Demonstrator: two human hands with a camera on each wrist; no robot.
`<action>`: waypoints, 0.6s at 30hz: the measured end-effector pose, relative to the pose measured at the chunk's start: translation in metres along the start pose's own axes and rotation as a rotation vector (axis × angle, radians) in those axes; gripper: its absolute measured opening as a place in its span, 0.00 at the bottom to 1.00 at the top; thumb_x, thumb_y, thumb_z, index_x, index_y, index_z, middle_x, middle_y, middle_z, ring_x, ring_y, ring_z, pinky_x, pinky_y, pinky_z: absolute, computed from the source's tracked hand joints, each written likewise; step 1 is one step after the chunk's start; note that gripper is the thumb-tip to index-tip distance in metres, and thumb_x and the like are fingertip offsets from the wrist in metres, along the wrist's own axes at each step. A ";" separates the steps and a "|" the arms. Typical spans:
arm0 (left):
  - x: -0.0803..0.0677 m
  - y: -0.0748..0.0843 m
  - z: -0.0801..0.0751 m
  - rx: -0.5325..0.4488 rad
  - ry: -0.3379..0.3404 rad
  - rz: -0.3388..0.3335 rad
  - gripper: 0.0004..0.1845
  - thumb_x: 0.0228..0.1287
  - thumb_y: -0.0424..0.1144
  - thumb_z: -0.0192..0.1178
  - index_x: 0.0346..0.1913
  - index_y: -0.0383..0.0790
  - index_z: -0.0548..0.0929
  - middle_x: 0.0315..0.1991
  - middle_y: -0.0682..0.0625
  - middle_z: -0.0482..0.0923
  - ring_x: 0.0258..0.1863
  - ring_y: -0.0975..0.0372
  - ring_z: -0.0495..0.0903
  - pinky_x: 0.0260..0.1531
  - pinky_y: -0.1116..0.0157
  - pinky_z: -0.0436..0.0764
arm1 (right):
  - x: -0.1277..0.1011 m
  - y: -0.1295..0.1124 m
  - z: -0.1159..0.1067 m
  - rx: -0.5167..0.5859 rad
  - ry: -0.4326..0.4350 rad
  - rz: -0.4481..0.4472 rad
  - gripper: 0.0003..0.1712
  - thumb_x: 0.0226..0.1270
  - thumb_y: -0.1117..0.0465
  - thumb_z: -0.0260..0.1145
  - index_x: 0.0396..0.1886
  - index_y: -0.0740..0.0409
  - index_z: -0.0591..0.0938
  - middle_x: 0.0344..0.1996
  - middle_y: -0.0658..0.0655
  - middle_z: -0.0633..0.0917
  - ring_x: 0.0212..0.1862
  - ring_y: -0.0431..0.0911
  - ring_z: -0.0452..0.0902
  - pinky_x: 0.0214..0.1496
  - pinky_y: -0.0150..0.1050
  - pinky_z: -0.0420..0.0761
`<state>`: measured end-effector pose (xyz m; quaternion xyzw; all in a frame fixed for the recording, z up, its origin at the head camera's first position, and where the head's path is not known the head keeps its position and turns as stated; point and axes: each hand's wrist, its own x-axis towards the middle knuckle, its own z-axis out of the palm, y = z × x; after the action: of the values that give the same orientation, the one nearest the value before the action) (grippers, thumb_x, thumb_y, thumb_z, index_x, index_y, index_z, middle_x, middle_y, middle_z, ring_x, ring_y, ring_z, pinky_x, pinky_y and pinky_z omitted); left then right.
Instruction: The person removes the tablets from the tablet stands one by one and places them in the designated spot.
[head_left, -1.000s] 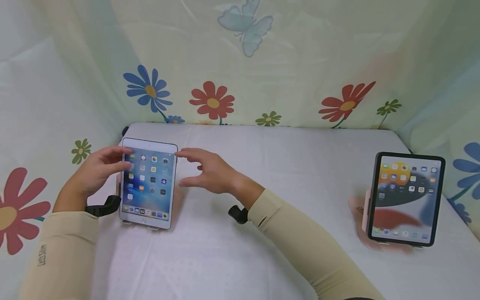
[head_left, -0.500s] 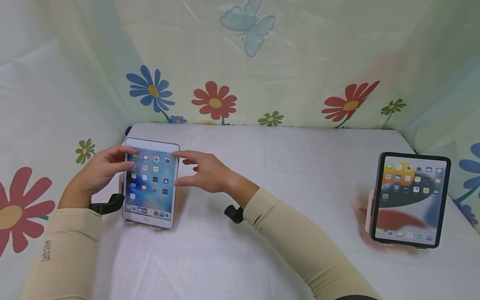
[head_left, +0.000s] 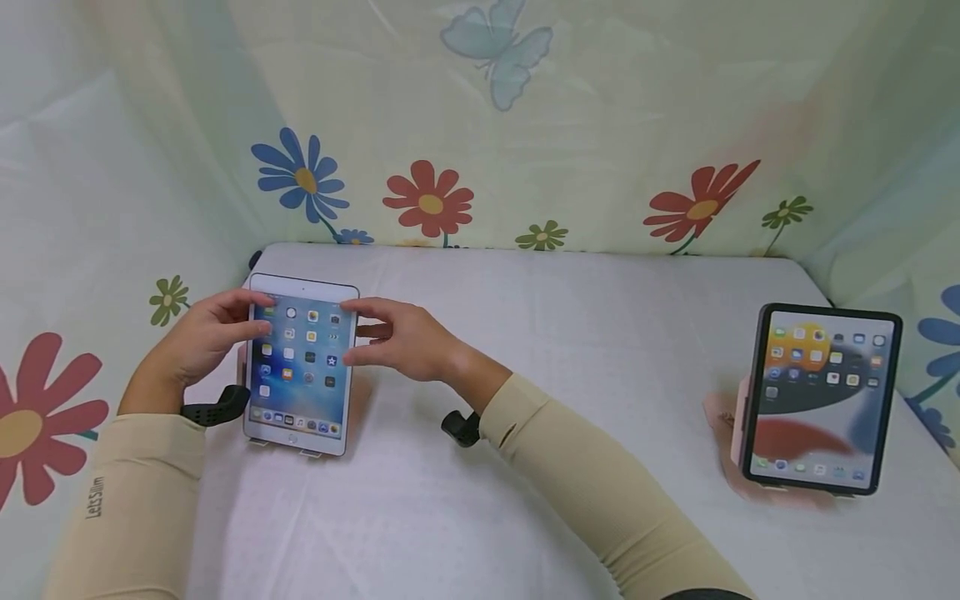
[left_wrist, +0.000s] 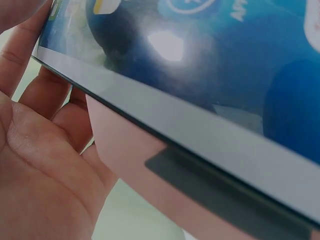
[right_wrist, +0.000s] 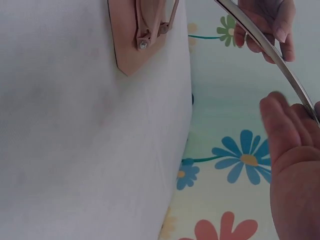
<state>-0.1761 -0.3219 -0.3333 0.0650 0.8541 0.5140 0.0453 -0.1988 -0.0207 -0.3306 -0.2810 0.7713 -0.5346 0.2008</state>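
Observation:
A white tablet with a lit home screen leans on a pink stand at the table's left side. My left hand holds its left edge, thumb on the front and fingers behind. My right hand holds the right edge, thumb on the screen's border and fingers curled round the back. In the right wrist view the tablet's thin metal edge runs between my right hand and the left-hand fingertips. The stand's foot rests on the white cloth.
A black-framed tablet stands on another pink stand at the right edge of the white-clothed table. Flower-printed fabric walls close in the back and both sides. Black wrist mounts sit on both sleeves.
My right hand has moved left from beside the white tablet and closed onto its right edge. My left hand has kept its hold on the left edge.

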 end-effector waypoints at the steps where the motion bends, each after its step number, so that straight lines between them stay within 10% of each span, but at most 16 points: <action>1: 0.000 0.000 0.000 -0.004 0.001 0.004 0.10 0.73 0.38 0.61 0.53 0.51 0.80 0.50 0.60 0.73 0.50 0.61 0.71 0.47 0.78 0.74 | 0.000 0.000 0.001 0.019 0.005 0.004 0.38 0.63 0.57 0.75 0.73 0.47 0.72 0.66 0.49 0.75 0.62 0.42 0.77 0.55 0.35 0.80; 18: 0.000 0.001 0.000 -0.034 0.012 0.027 0.11 0.72 0.35 0.61 0.51 0.56 0.81 0.47 0.59 0.75 0.46 0.61 0.72 0.44 0.75 0.78 | -0.002 -0.002 0.007 0.106 0.079 0.028 0.35 0.66 0.57 0.72 0.72 0.48 0.73 0.64 0.49 0.78 0.55 0.38 0.81 0.56 0.36 0.80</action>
<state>-0.1757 -0.3208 -0.3323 0.0729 0.8444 0.5296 0.0343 -0.1925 -0.0250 -0.3315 -0.2378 0.7532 -0.5823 0.1924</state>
